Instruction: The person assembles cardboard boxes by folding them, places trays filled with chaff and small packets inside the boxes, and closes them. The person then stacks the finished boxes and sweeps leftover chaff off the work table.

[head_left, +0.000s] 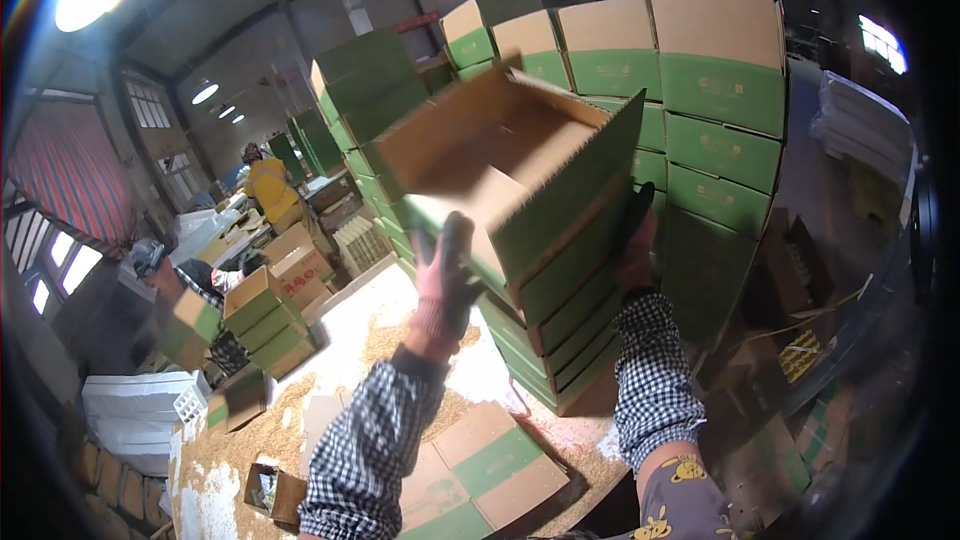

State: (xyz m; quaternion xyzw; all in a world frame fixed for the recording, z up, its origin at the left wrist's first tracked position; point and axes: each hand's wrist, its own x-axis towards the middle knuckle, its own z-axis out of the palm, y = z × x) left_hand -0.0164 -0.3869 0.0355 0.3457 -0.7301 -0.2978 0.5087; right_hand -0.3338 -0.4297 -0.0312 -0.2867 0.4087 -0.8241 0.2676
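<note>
An open-topped cardboard box (pixel 575 205), brown inside and green outside, sits tilted above a stack of similar green boxes (pixel 560 340); its far edge is smeared by motion. My left hand (pixel 445 275), in a pink and dark glove, is pressed to the box's near left corner with fingers pointing up. Against its right side is my gloved right hand (pixel 638 240), partly in shadow, its fingers only partly visible. Both hands hold the box between them. Flattened green and brown cardboard (pixel 490 470) lies on the table in front of the stack.
Tall stacks of green and brown boxes (pixel 720 90) stand behind and to the right. Grain-like bits cover parts of the white table (pixel 395 300). A small open box (pixel 275 495) is at the near left. Two people (pixel 268 190) work at the left, beside other boxes (pixel 265 325).
</note>
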